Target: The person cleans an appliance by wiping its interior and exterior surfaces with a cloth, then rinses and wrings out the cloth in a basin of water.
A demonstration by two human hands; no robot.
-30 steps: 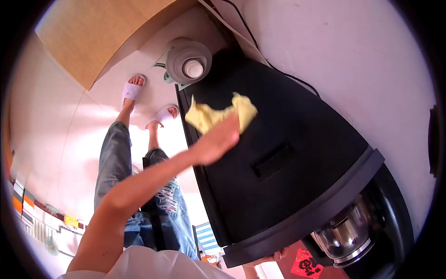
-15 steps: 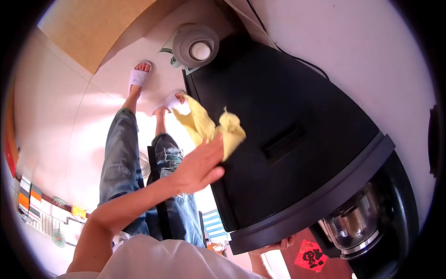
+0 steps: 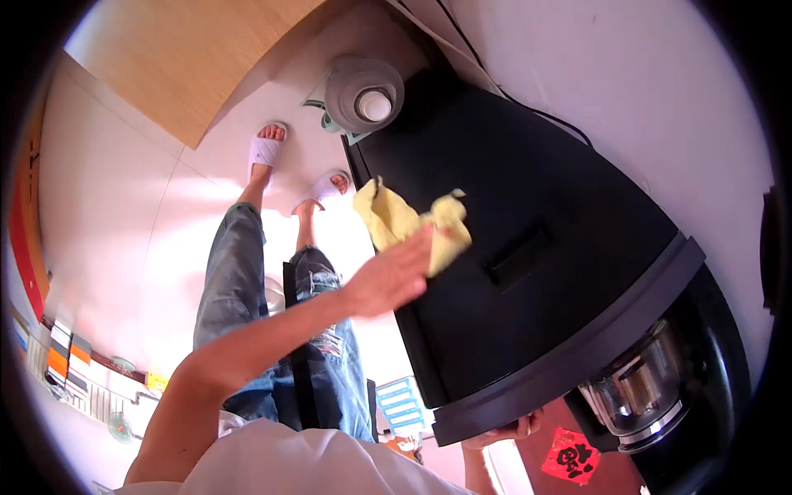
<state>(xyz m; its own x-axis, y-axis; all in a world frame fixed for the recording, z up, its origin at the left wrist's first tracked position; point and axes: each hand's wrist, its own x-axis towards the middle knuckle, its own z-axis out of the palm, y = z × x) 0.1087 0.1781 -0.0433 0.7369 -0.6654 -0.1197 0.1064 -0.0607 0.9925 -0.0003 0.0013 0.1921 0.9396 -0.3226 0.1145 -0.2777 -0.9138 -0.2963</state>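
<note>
Flat black top (image 3: 495, 165) | left grip (image 3: 386, 276): crumpled yellow cloth (image 3: 448, 229) | right grip (image 3: 520, 427): unclear

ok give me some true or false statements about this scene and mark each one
1. The left hand holds a yellow cloth. True.
2. The slippers on the person's feet are black. False: they are pale, a whitish lilac.
3. The right hand is at the edge of the black panel. True.
4. The red paper with a black character lies on top of the black panel. False: it is beyond the panel's edge, against a reddish-brown surface.
5. The jeans are ripped on one leg. True.
</note>
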